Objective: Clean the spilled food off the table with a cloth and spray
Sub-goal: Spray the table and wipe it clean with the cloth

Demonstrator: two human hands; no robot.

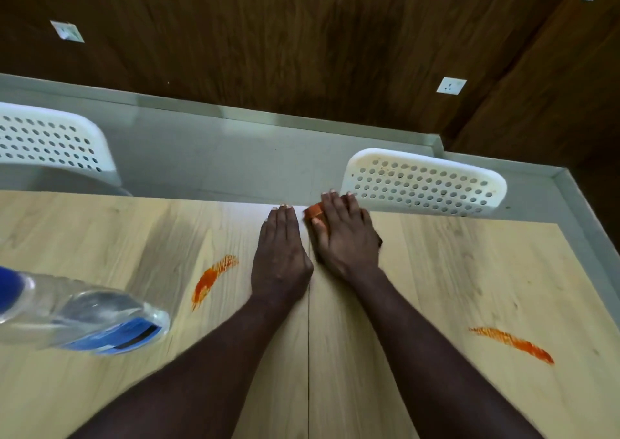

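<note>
Two red smears, right hand on orange cloth; left hand flat

Streaky orange-red smears mark a pale wood-grain table, smooth with a faint sheen. The spray bottle at 8 o'clock is clear glossy plastic; the perforated chair at 3 o'clock is matt white plastic. The orange scrap under the right hand looks like cloth.

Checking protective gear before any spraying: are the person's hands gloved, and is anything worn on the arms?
No gloves: the left hand and right hand are bare, with short nails. The left forearm and right forearm are bare too, with no sleeve in view. No watch, ring or band shows.
</note>
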